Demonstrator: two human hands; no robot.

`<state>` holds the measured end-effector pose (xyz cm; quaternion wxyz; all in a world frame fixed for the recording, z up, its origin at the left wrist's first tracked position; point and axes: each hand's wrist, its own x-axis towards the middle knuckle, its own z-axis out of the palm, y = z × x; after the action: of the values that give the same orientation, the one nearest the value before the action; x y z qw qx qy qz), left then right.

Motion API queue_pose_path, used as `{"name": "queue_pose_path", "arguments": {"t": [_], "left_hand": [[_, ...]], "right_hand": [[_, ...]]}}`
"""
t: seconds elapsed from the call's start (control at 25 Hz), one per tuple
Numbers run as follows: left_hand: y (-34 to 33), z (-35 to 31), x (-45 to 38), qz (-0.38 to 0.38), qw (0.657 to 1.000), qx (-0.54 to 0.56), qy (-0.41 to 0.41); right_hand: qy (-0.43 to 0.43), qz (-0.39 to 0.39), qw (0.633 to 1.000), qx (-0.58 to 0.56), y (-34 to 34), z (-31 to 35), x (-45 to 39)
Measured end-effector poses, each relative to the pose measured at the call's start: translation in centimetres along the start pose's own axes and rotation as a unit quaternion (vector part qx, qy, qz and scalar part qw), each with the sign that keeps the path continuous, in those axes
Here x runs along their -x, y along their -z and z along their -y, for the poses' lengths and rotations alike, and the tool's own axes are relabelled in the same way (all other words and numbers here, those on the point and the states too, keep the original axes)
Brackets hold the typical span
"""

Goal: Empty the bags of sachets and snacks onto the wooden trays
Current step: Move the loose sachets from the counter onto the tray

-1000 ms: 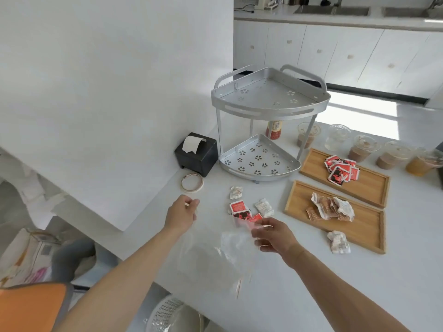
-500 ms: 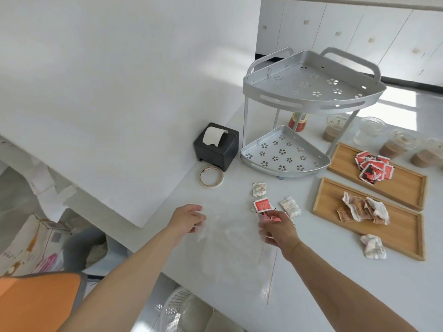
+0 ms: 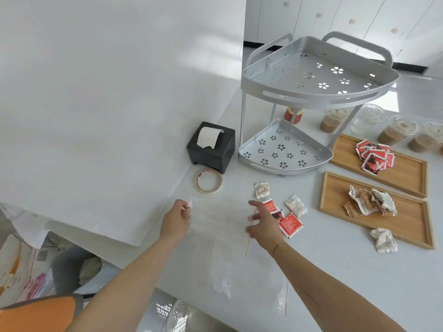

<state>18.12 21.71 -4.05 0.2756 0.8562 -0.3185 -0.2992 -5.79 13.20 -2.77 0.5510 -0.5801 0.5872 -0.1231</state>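
A clear, empty plastic bag (image 3: 223,238) hangs between my hands over the white counter. My left hand (image 3: 176,220) pinches its upper left corner. My right hand (image 3: 262,225) is blurred with fingers spread at the bag's right edge, and its grip is unclear. Loose red sachets (image 3: 290,224) and white sachets (image 3: 262,190) lie on the counter just right of my right hand. The far wooden tray (image 3: 407,171) carries a pile of red sachets (image 3: 375,156). On the near wooden tray (image 3: 412,224) lie crumpled brown and white snack packets (image 3: 370,203). One white packet (image 3: 383,239) rests on its front rim.
A silver two-tier corner rack (image 3: 285,149) stands behind the loose sachets. A black tissue box (image 3: 212,147) and a tape roll (image 3: 209,181) sit to its left. Lidded cups of brown drink (image 3: 395,133) line the back right. A white board (image 3: 96,104) leans at left.
The view has swung right and down. My hands moved apart, spreading the bag wider. My right hand's fingers, closed on the bag's edge before, are now spread.
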Motion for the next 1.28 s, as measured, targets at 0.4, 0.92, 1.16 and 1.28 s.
{"name": "queue_pose_path", "arguments": {"t": [0.4,0.92,1.16,1.28], "left_hand": [[1.0,1.3,-1.3,-0.056,0.996,-0.07,-0.023],[-0.2,-4.1,2.3,-0.127,0.969,-0.204,-0.057],[-4.9,-9.8,4.7,-0.015,0.959,-0.235,-0.16],[-6.8,-12.2,5.3,0.082,0.944,-0.286,-0.14]], "right_hand": [[0.062,-0.016,0.968,0.241,-2.7,2.0,-2.5],[0.108,-0.053,0.933,0.338,5.2,0.0,0.8],[0.066,-0.076,0.914,0.394,14.8,-4.0,2.4],[0.044,-0.059,0.883,0.463,18.7,-5.6,3.0]]}}
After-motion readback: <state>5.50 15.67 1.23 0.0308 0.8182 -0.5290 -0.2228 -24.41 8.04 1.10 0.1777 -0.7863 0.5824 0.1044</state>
